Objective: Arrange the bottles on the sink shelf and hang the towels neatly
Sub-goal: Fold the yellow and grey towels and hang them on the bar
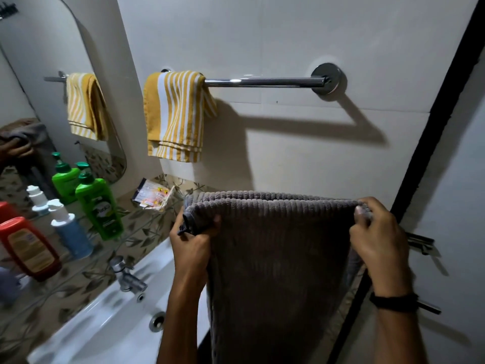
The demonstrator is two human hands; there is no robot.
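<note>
- A mirror (39,61) with rounded corners is hanging on the left wall, above the basin.
- A white basin (105,324) is sitting at the lower left, and a round metal fitting (157,321) is showing on its inner surface.
- A metal tap (126,274) is standing at the back edge of the basin.
- A small printed packet (153,195) is sitting against the leaf-patterned tiles (147,227), near the corner.
- A black frame (409,179) is running diagonally down the right side of the view.
- A metal latch (420,243) is sitting just right of that frame.
- A dark hook rack (8,10) is showing in the mirror's top left corner.
</note>
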